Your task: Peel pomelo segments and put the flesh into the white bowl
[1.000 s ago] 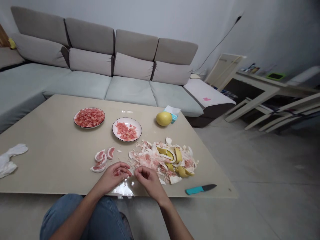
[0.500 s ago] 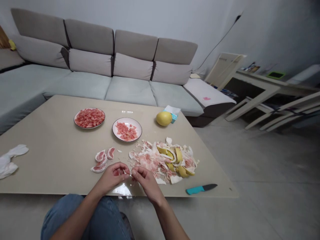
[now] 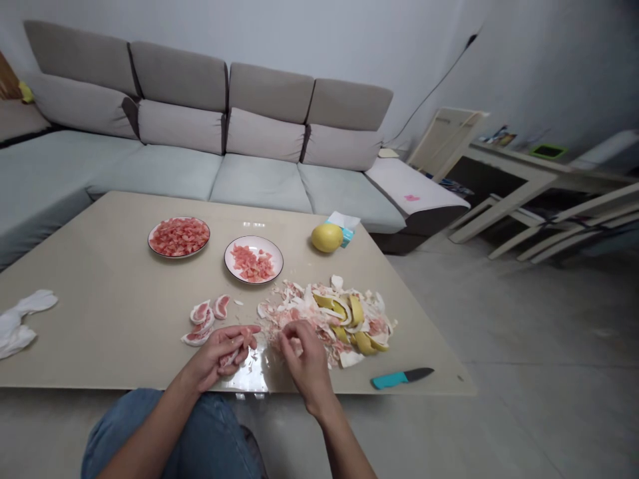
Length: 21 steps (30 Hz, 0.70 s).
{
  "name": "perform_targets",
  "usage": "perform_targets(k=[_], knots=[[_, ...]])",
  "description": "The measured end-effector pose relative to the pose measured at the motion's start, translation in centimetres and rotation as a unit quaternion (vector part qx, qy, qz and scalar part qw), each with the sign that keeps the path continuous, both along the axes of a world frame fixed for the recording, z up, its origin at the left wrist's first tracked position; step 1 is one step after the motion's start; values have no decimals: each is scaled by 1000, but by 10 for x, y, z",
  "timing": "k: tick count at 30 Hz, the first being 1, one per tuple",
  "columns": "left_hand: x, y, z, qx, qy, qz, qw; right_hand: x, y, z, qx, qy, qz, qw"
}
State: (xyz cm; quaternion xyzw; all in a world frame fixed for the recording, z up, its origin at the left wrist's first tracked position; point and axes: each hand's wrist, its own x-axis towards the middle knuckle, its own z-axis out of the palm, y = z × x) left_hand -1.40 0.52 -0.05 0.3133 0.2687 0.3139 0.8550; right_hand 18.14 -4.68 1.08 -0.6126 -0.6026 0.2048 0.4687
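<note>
My left hand (image 3: 222,356) is closed around a pink pomelo segment (image 3: 229,359), close to the table's front edge. To its right, my right hand (image 3: 305,359) has its fingers curled together at the near side of a heap of pomelo peel and membrane (image 3: 344,316); whatever its fingertips hold is hidden. Several unpeeled pomelo segments (image 3: 200,319) with white skin lie just beyond my left hand. Farther back, a white plate (image 3: 228,258) bears some pink pulp pieces, and a second plate (image 3: 154,251) is heaped with more pulp.
A knife (image 3: 402,378) with a turquoise handle lies near the front right edge. At the far right sit a whole yellow pomelo (image 3: 327,237) and a tissue pack (image 3: 348,226). A crumpled white bag (image 3: 22,322) rests at the left. A grey sofa (image 3: 259,179) stands behind the table.
My right hand has moved right, away from my left, to the edge of the peel heap. My left hand has turned and lowered slightly, still with the segment in it.
</note>
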Motion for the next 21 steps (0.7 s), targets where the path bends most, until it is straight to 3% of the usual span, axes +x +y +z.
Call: perform_targets(k=[3,8,15,21], knots=[[0,1,1,-10,-14,-1,1000,5,-1,-4,58,-85,-10,995],[0,0,-1,7,-11,6,1000,0,-4,-5,73,-124,-4,990],[5,2,-5,24,6,34,999,-28,-5,-11,73,-88,85,990],[8,-1,-9,35,54,34,997,-42,5,-9,99,-26,57,993]])
